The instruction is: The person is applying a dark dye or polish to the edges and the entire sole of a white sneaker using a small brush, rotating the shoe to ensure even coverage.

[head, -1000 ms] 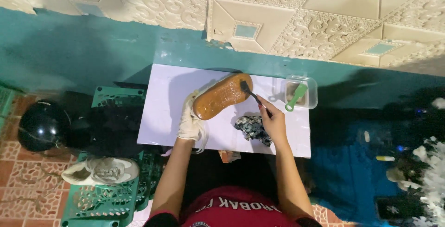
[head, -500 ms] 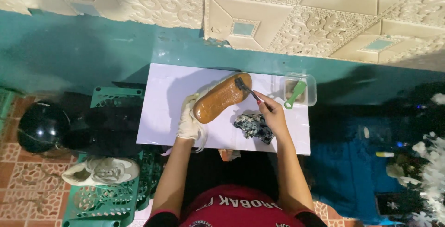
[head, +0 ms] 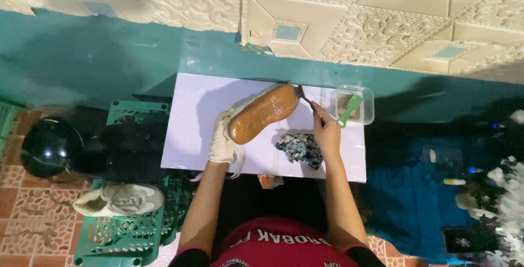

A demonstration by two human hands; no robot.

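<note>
The brown shoe sole (head: 263, 113) lies slanted on the white board (head: 191, 130), its low end held tight by the left hand (head: 222, 144), its far end touched by the brush (head: 304, 97) that the right hand (head: 326, 132) pinches.

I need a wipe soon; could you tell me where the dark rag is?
In the head view, the dark rag lies on the white table, just left of the right hand, below the shoe sole.
</note>
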